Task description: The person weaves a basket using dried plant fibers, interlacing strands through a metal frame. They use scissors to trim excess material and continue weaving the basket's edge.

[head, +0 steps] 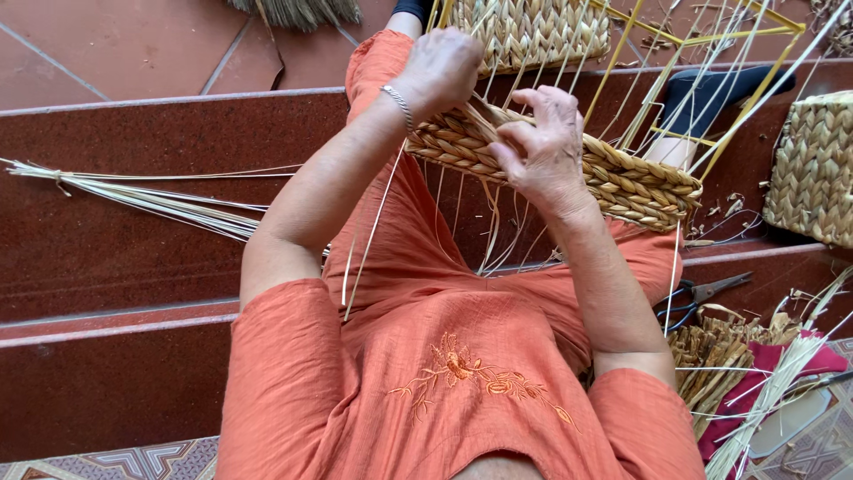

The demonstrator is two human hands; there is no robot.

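The red stone steps [115, 222] are the largest thing here, running in long straight edges to the left of the fingers, with bare tread open on that side. A person in orange clothes sits on them, the lap directly below the fingers. The half-woven basket [622, 178], a yellow wire frame with a thick braided straw rim, lies across the knees; its rim runs from under the fingers off to their right. A finished woven basket [813, 169] stands well right of the fingers, against the picture's edge, leaving little room there. A bundle of pale reeds [151, 200] lies on the step far to the left of the fingers, tied at its outer end. Dried straw on a red cloth [800, 360] lies below and right of the fingers.

The left hand [440, 71], a thin bracelet at its wrist, is curled tight over the rim's near end, gripping straw strands. The right hand [542, 147] presses on the braid just beside it, fingers [506, 156] bent and pinching a strand. Black-handled scissors [697, 298] lie below and right of the right fingers, on the step's edge.
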